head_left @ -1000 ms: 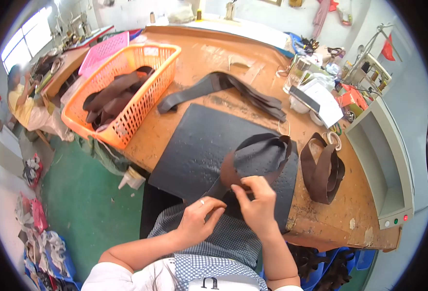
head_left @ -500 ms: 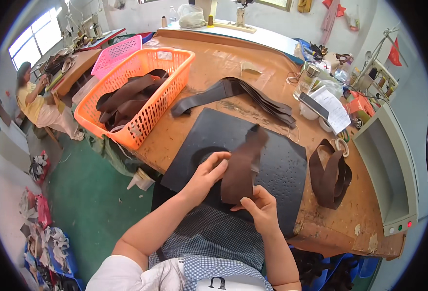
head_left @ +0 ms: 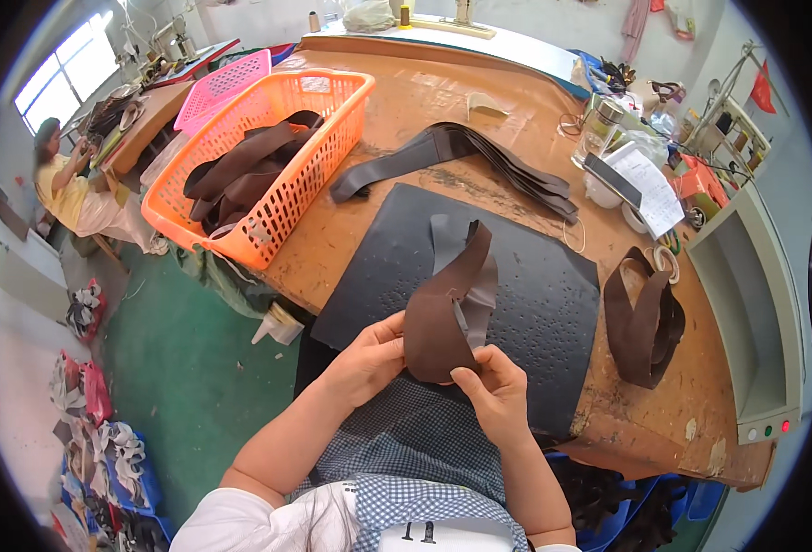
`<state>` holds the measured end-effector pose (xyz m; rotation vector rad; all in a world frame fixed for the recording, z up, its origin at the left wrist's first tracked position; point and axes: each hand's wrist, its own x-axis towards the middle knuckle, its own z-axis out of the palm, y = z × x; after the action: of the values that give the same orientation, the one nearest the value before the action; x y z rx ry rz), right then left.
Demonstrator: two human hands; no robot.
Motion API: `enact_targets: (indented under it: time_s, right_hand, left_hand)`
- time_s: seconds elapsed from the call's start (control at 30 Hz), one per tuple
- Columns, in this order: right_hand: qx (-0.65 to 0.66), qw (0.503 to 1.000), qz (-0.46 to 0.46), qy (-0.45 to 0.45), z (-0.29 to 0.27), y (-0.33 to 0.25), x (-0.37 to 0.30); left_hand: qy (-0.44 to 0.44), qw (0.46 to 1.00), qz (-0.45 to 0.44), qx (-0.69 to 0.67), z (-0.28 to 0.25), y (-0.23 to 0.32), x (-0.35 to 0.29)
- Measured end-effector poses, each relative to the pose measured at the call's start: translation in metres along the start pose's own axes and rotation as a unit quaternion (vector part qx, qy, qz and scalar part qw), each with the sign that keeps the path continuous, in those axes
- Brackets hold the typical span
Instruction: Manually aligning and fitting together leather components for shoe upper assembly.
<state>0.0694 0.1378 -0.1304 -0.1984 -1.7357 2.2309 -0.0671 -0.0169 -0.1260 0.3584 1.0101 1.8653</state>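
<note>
Left hand (head_left: 367,363) and right hand (head_left: 498,391) pinch one brown band (head_left: 438,339) mid-frame (whether finished, unclear); more strips (head_left: 247,170) lie in the upper-left basket (head_left: 312,189).

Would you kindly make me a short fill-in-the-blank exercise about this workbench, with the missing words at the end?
1. The left hand and right hand hold a strip coloured ____.
2. The mat beneath it is coloured ____.
3. The orange basket stands on the mat's ____ side.
4. The rightmost round button is coloured ____.

Missing words: brown; black; left; red.
</note>
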Motion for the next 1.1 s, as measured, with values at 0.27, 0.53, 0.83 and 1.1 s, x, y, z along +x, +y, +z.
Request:
enact_targets:
  time_s: [0.27,0.53,0.83,1.1]
  right_hand:
    - [-0.153,0.988,-0.027,-0.006,0.012,-0.007,0.003]
    - [-0.101,0.995,-0.003,0.008,0.009,-0.007,0.002]
    - [-0.128,0.992,-0.005,0.017,0.013,-0.013,0.003]
    - [-0.069,0.997,0.028,0.018,0.015,-0.021,0.003]
  left_hand:
    - [0.041,0.998,0.055,0.012,-0.018,-0.015,-0.004]
    - [-0.051,0.995,-0.040,-0.079,-0.033,-0.015,-0.008]
    - [0.045,0.998,-0.041,0.009,-0.019,-0.014,-0.009]
    - [-0.022,0.996,0.086,-0.005,-0.016,-0.006,-0.030]
